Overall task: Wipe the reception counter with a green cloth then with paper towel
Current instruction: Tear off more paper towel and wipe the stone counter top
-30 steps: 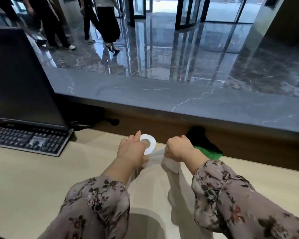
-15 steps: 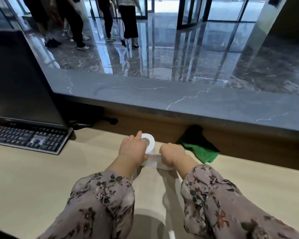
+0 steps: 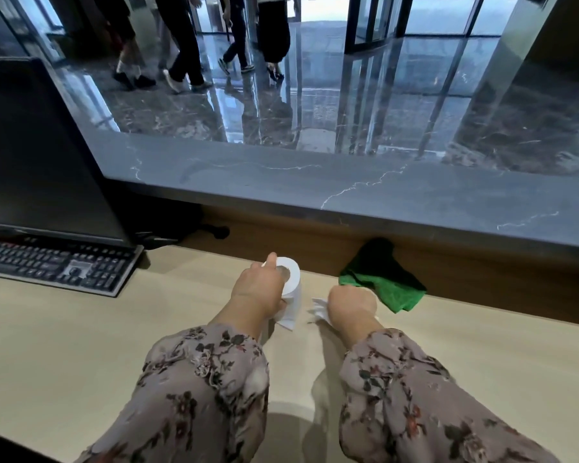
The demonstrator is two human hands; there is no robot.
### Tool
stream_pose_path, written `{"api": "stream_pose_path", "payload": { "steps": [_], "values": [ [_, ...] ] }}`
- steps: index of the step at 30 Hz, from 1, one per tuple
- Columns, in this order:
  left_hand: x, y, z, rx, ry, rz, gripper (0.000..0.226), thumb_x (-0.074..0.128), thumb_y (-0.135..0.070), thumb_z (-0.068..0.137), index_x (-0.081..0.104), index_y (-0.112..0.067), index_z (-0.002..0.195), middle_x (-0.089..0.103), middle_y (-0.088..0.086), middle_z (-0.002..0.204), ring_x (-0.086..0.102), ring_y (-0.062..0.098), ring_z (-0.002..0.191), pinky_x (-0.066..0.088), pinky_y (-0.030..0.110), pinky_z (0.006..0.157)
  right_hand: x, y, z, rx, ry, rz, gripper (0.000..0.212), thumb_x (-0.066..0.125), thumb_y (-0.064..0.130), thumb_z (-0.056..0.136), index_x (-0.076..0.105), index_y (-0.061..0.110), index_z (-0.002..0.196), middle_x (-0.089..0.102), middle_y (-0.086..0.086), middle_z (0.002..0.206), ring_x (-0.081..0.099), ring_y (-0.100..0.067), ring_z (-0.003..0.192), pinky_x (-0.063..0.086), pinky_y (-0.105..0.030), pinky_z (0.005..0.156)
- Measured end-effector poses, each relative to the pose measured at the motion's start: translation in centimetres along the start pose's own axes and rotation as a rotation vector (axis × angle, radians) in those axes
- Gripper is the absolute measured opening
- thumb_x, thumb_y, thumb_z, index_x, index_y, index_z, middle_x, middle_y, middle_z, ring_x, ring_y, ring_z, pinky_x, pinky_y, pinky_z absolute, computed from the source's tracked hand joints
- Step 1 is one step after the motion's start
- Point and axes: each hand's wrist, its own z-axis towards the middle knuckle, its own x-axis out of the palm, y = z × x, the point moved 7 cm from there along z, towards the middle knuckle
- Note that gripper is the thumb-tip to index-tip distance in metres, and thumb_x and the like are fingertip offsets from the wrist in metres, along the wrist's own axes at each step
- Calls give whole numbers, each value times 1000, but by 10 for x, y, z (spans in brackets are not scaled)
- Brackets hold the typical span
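Observation:
My left hand (image 3: pixel 259 290) grips a white paper towel roll (image 3: pixel 291 277) standing on the beige desk (image 3: pixel 64 329), a short torn tail hanging from the roll. A little to the right, my right hand (image 3: pixel 351 307) is closed on a torn-off piece of paper towel (image 3: pixel 319 309), its ragged edge sticking out to the left. A small gap separates the piece from the roll. The green cloth (image 3: pixel 386 285) lies crumpled on the desk just behind my right hand, under the lip of the grey marble reception counter (image 3: pixel 365 192).
A black monitor (image 3: pixel 41 155) and keyboard (image 3: pixel 54 265) stand on the desk at the left. A dark wooden panel runs below the counter's lip. Beyond the counter is a glossy lobby floor where several people (image 3: pixel 181 38) walk.
The sheet that joined the roll and my right hand has torn apart. My right hand has pulled to the right with the loose piece. People in the lobby walked rightward.

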Motion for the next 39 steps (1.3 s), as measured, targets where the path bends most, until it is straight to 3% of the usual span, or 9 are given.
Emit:
{"api": "stream_pose_path", "payload": {
  "steps": [3,9,12,16,20,25,30,34,39],
  "values": [
    [-2,1,1,10,6,34,42,61,-29,90,50,-13,128,15,11,159,44,35,122,42,38,96,4,-26,-1,83,-4,64,26,51,28,95,62,17,116,62,-3,121,58,-26,111,40,-31,78],
    [-4,-4,-4,-5,-22,124,48,60,-31,90,48,-17,134,8,13,161,43,31,130,38,38,100,-17,-31,-8,105,32,292,20,47,21,92,61,17,105,63,-5,113,60,-27,106,41,-30,77],
    [-8,-8,-9,0,-35,91,55,60,-43,87,47,-20,136,3,12,162,19,28,146,26,42,112,-27,-39,-17,106,44,429,10,50,18,88,57,19,81,59,-4,91,58,-28,88,41,-28,70],
    [-32,-12,-22,10,-96,37,56,63,-52,83,52,-24,130,8,9,162,13,22,148,23,41,113,-41,-49,-30,103,14,709,32,47,5,77,33,17,51,38,-2,61,37,-23,63,30,-28,56],
    [-62,-7,-41,-48,-179,-6,60,63,-52,82,50,-25,134,15,8,160,16,21,148,20,40,116,-72,-53,-46,62,-3,977,33,42,4,90,48,13,59,45,-5,66,42,-20,62,34,-32,59],
    [-92,-5,-61,-102,-253,-31,60,60,-49,84,48,-24,138,12,8,161,14,20,149,19,39,118,-146,-88,-55,51,-177,1250,27,43,10,95,65,-5,89,69,-21,96,65,-35,86,49,-37,68],
    [-98,-14,-75,-114,-276,-36,56,58,-46,86,48,-23,136,10,9,161,12,20,149,21,39,118,-221,-114,-79,66,-748,600,29,39,5,90,57,20,108,61,-11,97,56,-35,92,35,-33,64],
    [-94,-21,-83,-100,-296,-35,47,54,-41,88,51,-23,132,10,9,161,12,20,149,22,38,115,-183,-95,-55,52,-642,269,32,46,9,88,52,14,119,53,-14,117,46,-32,114,41,-39,84],
    [-93,-12,-80,-84,-308,-54,49,56,-44,88,51,-25,133,9,8,162,10,19,149,22,37,115,-142,-68,-34,44,-590,206,38,40,24,94,42,20,131,37,-22,138,28,-36,131,22,-42,113]
  ]
}}
